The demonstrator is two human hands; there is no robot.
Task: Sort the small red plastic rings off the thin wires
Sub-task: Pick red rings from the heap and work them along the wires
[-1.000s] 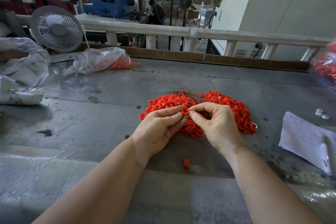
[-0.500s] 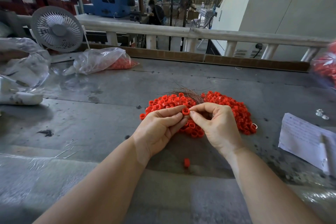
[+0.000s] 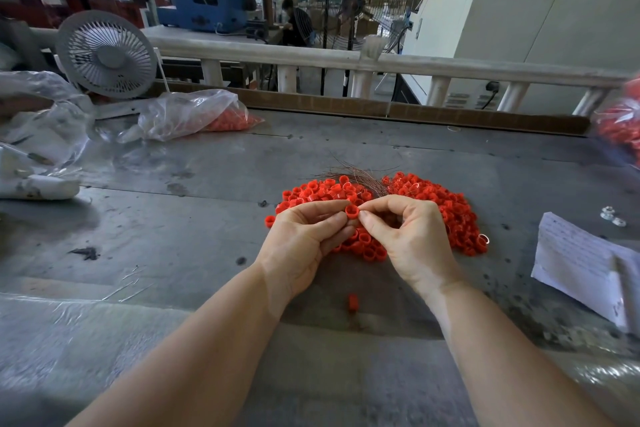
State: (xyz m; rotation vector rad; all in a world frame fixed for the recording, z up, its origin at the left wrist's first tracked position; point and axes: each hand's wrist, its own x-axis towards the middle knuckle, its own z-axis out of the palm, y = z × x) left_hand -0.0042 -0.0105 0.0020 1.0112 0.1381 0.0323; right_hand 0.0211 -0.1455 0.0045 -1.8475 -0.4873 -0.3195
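two hands (image 3: 356, 236) on one red ring (image 3: 351, 210)

Beneath both hands, part of the pile of red rings (image 3: 433, 204) lies hidden. Far right of the right hand (image 3: 412, 246), a blurred bag of red pieces (image 3: 620, 128) runs off the edge. The writing on the paper (image 3: 581, 256) beside it is too small to read.

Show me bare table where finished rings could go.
Bare table lies left of the ring pile, short of the plastic bag. Right is crowded: paper beside the pile. One loose ring sits between the forearms.
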